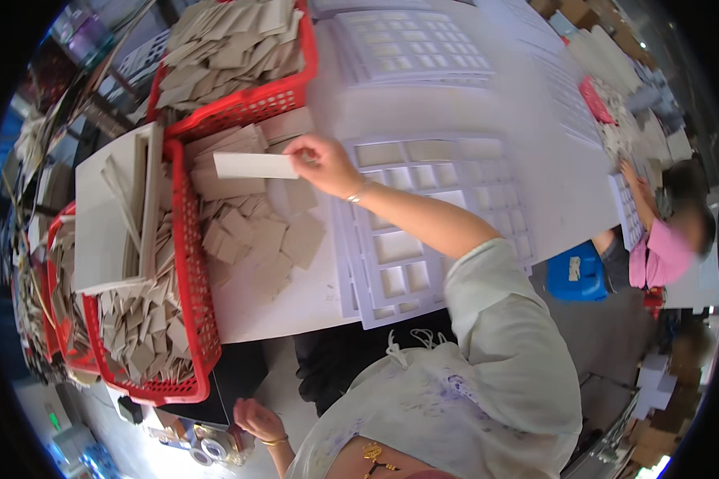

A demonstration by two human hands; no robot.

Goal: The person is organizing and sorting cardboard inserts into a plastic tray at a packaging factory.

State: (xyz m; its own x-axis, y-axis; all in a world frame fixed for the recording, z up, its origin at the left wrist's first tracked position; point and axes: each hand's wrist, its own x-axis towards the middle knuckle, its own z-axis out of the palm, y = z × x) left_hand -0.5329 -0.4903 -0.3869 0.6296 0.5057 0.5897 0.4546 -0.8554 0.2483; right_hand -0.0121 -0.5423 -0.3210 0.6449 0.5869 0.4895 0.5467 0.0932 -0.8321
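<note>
My right hand (319, 164) is closed on one end of a flat, pale rectangular cardboard piece (254, 165), pinched between thumb and fingers. It is held above loose greyish cardboard pieces (252, 233) lying on the white table. Right of these lies a stack of white grid frames (399, 247) with square and oblong openings, under my right forearm. Some openings in the top frame look filled with grey pieces. My left hand (256, 419) hangs below the table edge, near the red basket's lower corner. Its fingers are loosely bent and nothing shows in them.
Red plastic baskets (185, 271) full of cardboard pieces line the left side; a flat white box (112, 211) rests across one. Another full red basket (244, 104) stands behind. More grid frames (411, 44) lie at the far side. At right are a person in pink (659, 255) and a blue stool (575, 271).
</note>
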